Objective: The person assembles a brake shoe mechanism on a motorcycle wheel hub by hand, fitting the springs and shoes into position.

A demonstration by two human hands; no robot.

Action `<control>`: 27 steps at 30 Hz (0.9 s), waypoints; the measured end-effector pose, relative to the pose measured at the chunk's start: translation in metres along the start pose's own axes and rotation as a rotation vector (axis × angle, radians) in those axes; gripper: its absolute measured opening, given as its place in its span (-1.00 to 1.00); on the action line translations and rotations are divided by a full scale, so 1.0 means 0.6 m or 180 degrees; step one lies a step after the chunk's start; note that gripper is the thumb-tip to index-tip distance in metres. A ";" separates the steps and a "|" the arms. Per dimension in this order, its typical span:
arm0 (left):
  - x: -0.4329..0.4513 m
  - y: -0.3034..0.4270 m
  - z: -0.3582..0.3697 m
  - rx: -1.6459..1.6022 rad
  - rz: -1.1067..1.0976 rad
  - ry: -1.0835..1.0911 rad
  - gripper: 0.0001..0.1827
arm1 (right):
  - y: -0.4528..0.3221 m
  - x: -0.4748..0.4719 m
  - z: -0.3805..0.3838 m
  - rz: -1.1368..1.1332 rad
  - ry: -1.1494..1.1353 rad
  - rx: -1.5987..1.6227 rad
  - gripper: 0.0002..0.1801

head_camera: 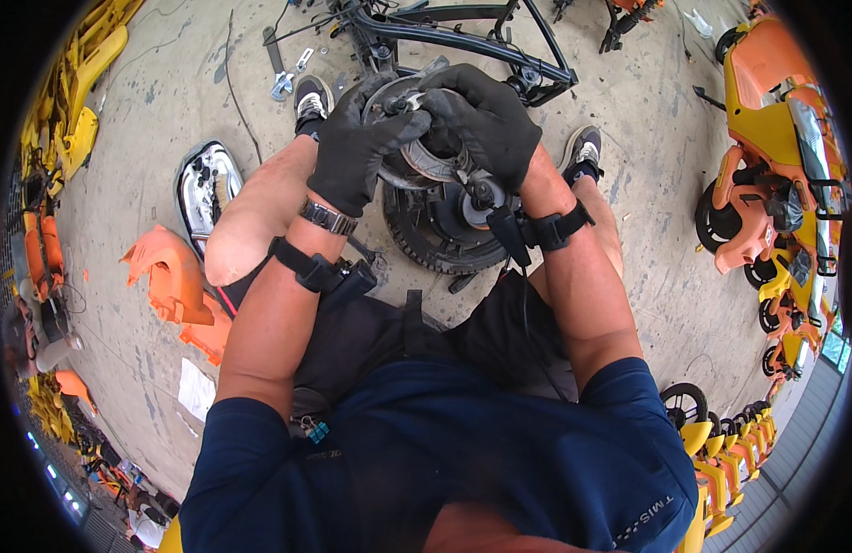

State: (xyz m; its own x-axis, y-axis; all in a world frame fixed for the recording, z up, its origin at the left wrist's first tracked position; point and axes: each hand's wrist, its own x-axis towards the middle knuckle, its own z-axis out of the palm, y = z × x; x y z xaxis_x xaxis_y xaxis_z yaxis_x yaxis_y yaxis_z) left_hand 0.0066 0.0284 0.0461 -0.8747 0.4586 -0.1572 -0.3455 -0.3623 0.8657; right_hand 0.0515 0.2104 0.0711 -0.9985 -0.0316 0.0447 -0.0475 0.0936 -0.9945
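Note:
In front of me, both black-gloved hands hold a round metal brake plate (426, 164) with curved brake shoes. My left hand (360, 142) grips its left side, thumb across the front. On the right side, my right hand (492, 121) curls over the plate with its fingers near the upper rim. A small shiny metal piece (415, 102) shows between the two hands; its kind is hard to tell. Right below the plate a wheel with a black tyre (436, 252) lies on the floor, partly covered by it. My fingertips partly hide the plate's upper part.
A black vehicle frame (460, 31) lies ahead. An adjustable wrench (274, 59) is at upper left. Beside my left knee are a shiny tray (203, 197) with small parts and a brush, and orange plastic panels (173, 280). Yellow and orange scooters (761, 90) line the right side.

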 end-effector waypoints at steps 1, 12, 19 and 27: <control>0.000 0.002 0.000 0.0073 -0.0038 0.0032 -0.37 | -0.005 -0.001 0.000 0.0087 -0.0091 0.0070 -0.77; -0.008 -0.005 0.006 0.0089 -0.0137 -0.0311 -0.29 | 0.013 0.004 0.000 -0.0031 -0.0288 -0.0205 -0.75; -0.006 -0.010 0.002 0.0260 0.0202 -0.0336 -0.26 | 0.004 0.001 0.007 0.0040 0.0014 -0.0082 -0.78; -0.008 0.002 0.014 0.0145 0.0329 -0.0203 -0.30 | 0.015 0.000 0.012 0.0051 0.0144 0.0056 -0.79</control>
State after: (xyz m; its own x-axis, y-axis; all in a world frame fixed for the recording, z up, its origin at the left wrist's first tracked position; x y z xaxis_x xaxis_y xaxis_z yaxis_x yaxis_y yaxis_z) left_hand 0.0133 0.0328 0.0518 -0.8810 0.4717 -0.0367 -0.2375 -0.3738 0.8966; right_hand 0.0515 0.2043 0.0611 -0.9994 0.0149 0.0325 -0.0313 0.0761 -0.9966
